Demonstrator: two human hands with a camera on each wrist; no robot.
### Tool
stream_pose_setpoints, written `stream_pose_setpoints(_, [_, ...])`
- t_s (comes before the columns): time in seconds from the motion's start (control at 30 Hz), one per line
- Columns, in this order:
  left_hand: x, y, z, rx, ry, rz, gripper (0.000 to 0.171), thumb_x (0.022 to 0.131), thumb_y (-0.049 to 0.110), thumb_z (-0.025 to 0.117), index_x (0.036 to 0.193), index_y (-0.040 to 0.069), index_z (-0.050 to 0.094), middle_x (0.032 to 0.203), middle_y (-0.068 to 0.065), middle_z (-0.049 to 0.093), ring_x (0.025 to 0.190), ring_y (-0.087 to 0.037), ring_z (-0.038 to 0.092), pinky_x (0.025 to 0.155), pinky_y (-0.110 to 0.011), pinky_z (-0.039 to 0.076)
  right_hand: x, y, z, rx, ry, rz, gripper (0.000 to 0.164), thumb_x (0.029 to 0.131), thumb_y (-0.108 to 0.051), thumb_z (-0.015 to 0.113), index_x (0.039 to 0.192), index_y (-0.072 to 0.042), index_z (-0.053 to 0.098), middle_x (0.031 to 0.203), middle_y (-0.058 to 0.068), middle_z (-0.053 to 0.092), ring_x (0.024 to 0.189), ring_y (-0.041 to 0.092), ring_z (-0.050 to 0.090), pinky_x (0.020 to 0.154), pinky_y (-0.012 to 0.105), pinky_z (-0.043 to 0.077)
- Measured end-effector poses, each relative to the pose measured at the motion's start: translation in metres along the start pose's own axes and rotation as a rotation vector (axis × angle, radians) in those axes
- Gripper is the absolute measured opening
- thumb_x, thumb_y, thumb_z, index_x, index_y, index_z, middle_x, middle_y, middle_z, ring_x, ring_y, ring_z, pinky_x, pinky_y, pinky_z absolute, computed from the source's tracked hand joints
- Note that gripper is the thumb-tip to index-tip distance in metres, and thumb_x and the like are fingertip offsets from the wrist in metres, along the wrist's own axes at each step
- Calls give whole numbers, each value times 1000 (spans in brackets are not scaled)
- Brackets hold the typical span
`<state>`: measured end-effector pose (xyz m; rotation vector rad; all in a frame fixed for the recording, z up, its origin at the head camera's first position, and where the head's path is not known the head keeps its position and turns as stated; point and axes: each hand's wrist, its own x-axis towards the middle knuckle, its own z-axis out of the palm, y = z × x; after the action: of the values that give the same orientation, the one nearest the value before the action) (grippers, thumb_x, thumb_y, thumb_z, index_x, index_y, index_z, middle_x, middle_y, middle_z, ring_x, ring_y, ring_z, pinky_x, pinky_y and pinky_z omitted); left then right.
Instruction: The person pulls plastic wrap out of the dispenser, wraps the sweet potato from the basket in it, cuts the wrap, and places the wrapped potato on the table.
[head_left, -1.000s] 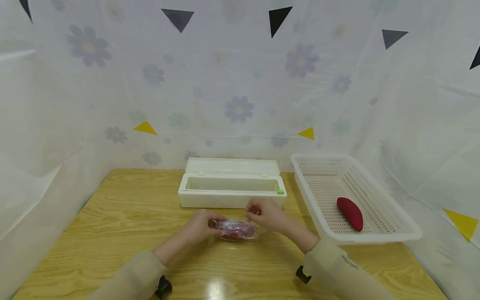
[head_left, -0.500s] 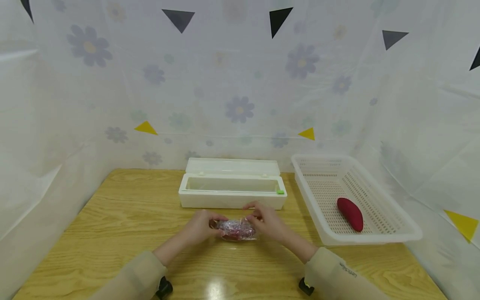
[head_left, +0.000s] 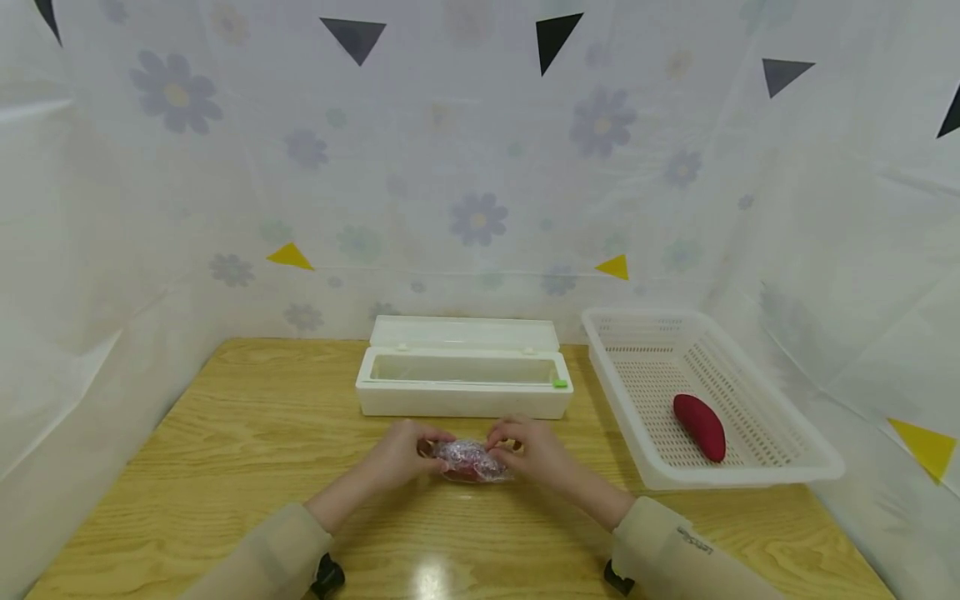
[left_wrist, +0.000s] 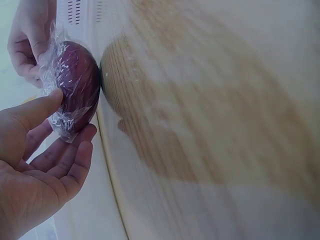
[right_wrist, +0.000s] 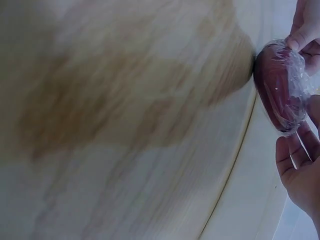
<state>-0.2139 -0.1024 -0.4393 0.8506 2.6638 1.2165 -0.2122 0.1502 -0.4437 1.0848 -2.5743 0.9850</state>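
Seen as the person faces the table (head_left: 262,433), the film-wrapped red piece (head_left: 467,465) sits at the centre, low between both hands. The left hand (head_left: 403,454), at nine o'clock, has thumb and fingers curled round its end; the right hand (head_left: 536,450), near three, has bent fingers at the film (left_wrist: 48,75), though I can't tell whether they pinch it. To my mind, the film wants a steady left hold while the right smooths it inward, lightly, so that it neither tears nor bunches. At twelve, just beyond the hands, stands a white box (head_left: 465,402), its lid (head_left: 465,332) up. Towards three, a white basket (head_left: 757,478) cradles a bare red piece (head_left: 701,427). Nothing seems to block the fingers, but the box looks close enough to knock if the right hand reaches forward
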Motion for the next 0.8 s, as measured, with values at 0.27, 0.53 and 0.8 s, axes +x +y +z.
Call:
stream_pose_setpoints(0.27, [0,0,0,-7,-2,-15,33,79,16,76,110,7,70,92,-5,70,72,-10,59,60,-21,48,1,0,5,-98,21,-144,11,85,-6,69,91,-15,68,99,1,61,87,12,58,70,18,51])
stream_pose_setpoints(0.53, [0,0,0,-18,-3,-23,33,80,17,76,110,7,70,94,-6,69,73,-11,59,59,-21,48,0,-5,-1,-127,-56,-141,14,85,-11,70,98,-16,72,107,6,62,99,17,56,79,26,51])
stream_pose_setpoints(0.8, [1,0,-1,-16,2,-21,31,81,17,75,110,6,70,92,-6,69,73,-12,58,59,-21,47,2,-5,3,-199,-120,-40,22,80,-24,75,99,-21,65,110,-2,59,104,15,52,88,31,49])
